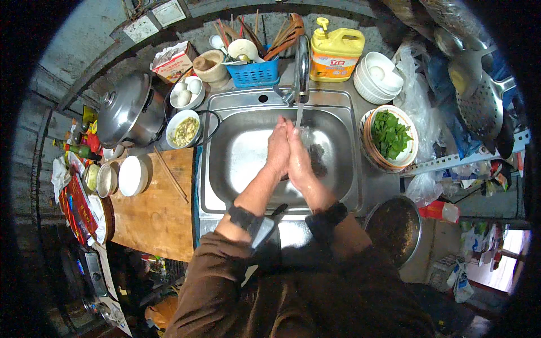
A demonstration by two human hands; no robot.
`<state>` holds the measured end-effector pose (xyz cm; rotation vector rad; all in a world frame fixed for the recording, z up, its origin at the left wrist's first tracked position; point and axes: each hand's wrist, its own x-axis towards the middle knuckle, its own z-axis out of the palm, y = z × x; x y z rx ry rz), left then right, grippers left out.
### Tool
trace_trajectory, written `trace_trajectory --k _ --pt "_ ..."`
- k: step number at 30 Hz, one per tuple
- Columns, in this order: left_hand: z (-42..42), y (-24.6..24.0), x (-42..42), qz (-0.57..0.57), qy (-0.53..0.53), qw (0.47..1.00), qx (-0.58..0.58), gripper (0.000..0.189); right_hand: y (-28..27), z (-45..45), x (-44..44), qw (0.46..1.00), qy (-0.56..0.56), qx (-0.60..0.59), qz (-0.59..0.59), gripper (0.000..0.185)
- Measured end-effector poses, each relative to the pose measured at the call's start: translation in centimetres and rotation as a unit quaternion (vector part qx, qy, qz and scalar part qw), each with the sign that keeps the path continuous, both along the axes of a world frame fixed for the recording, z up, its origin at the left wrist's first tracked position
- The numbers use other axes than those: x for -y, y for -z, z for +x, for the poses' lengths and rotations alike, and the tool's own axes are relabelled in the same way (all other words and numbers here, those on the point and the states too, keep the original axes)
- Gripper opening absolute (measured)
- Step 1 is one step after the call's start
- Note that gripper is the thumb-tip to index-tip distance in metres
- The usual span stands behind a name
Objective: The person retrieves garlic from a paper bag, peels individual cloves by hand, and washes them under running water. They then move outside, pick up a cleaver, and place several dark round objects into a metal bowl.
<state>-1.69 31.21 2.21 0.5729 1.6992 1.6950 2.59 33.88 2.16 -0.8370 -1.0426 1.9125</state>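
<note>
Palm against palm, my left hand (pixel 277 145) and my right hand (pixel 298 156) are held together over the stainless-steel sink (pixel 236 181). Their fingers point towards the chrome faucet (pixel 302 63). A stream of water (pixel 299 115) runs from its spout onto the fingertips of my right hand. The facing palms are hidden, so whether anything lies between them does not show. Right of my hands, a dark mesh-like thing (pixel 320 158) lies in the basin, too blurred to name.
A wooden cutting board (pixel 156 224) with a white bowl (pixel 132 176) and chopsticks (pixel 170 173) stands left, below a pressure cooker (pixel 127 112). Behind are a blue utensil basket (pixel 253 74) and a yellow detergent jug (pixel 337 53). At right, chopped greens (pixel 389 134) fill a bowl.
</note>
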Motion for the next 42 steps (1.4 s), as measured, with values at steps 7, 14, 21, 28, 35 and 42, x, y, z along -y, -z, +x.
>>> trace_trajectory --k 7,14,21,28,35,42 --pt "0.8 0.8 0.6 -0.046 0.08 0.984 0.155 0.055 -0.6 1.2 0.2 0.993 -0.059 0.046 -0.091 0.077" --pt "0.1 2.4 0.2 -0.104 0.106 0.985 -0.09 0.076 1.1 1.9 1.0 0.969 -0.111 -0.157 -0.153 0.062" --pt "-2.4 3.8 -1.3 -0.158 0.028 0.923 -0.351 0.071 3.7 2.1 0.4 0.893 -0.066 -0.297 -0.332 0.043" --pt "-7.9 4.5 -3.8 0.083 0.002 0.987 0.139 0.078 5.2 3.2 -1.1 0.855 -0.042 -0.329 -0.399 0.033" --pt "-10.0 3.9 -6.6 0.072 0.038 0.988 0.132 0.069 2.5 4.7 -1.0 0.873 -0.029 -0.251 -0.417 0.023" --pt "-8.0 3.8 -5.6 0.036 0.105 0.97 -0.218 0.055 7.7 6.3 -2.2 0.906 -0.169 -0.176 -0.346 0.012"
